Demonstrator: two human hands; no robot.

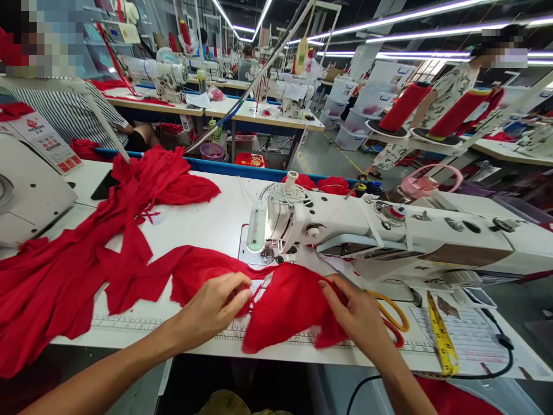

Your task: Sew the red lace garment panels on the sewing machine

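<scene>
A chain of red fabric pieces (86, 259) trails from the left across the white table (203, 222) to the needle of a white sewing machine (389, 230). My left hand (216, 308) pinches the edge of the red fabric just in front of the presser foot. My right hand (358, 317) grips a folded red piece (289, 308) to the right of it, fingers curled into the cloth. Both hands are close together at the table's front edge.
Orange-handled scissors (393, 314) and a yellow tape measure (440, 334) lie right of my right hand. Red thread cones (404, 106) stand behind the machine. A person in a striped top sits at back left, and another person stands at back right. More sewing tables fill the background.
</scene>
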